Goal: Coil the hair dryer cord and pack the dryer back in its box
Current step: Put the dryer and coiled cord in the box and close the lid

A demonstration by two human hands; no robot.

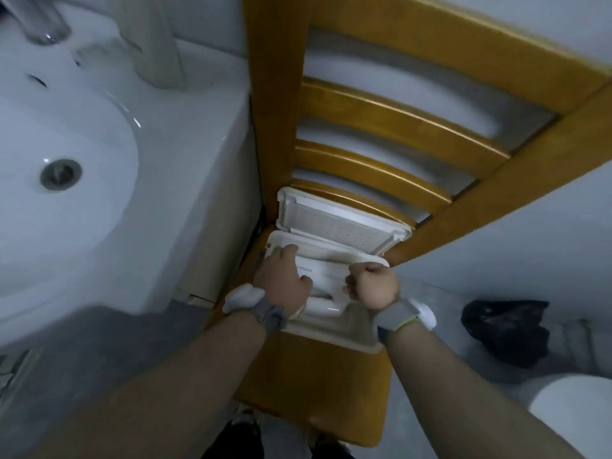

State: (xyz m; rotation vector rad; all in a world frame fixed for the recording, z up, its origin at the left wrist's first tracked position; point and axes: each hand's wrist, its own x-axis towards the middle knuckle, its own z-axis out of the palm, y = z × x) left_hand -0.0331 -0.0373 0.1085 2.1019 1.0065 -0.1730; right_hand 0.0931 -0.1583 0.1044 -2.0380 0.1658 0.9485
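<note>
Head view: white box (334,321) sits open on wooden chair (334,385), lid (341,223) raised beyond both hands. L hand (281,276) flat, fingers extended, pressing white dryer (323,273) inside box. R hand (372,284) clenched, just right of dryer; can't tell whether grip holds anything.

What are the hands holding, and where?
The left hand lies flat on the dryer in the open box. The right hand is curled at its right end; what it grips cannot be told.
</note>
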